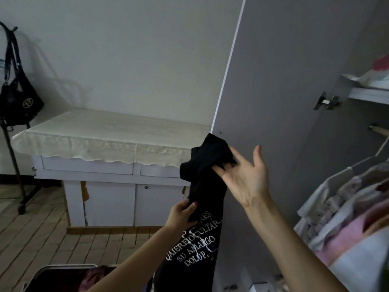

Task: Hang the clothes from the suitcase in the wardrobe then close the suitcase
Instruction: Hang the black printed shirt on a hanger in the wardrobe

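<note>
Black cloth is hanging in front of the open wardrobe door [284, 81]: a shirt [202, 207] with pale lettering printed low on it, bunched at the top and trailing down toward the bottom edge of the view. The left hand [182, 213] is gripping the shirt at its left edge, about midway down, with the thumb lying over the front of the fabric and the fingers curled behind it; the forearm is rising from the lower left at a slant. The right hand [246, 175] is reaching up and forward with the wrist bent back, palm turned to the left, thumb pointing upward and standing apart from the rest. Its fingers [221, 173] are lying mostly straight, their tips touching the bunched top of the shirt; whether they are pinching any fabric cannot be told, since the folds are hiding the tips. The right forearm is running long and straight from the lower right corner.

The suitcase [63, 277] is lying open at the bottom left, with reddish clothes showing inside. In the wardrobe at right, light and pink garments [341, 207] are hanging from a rail [379, 130] under a shelf [368, 93]. A cloth-covered white cabinet [105, 165] is standing against the far wall, and a black bag [19, 102] is hanging on a stand at the left.
</note>
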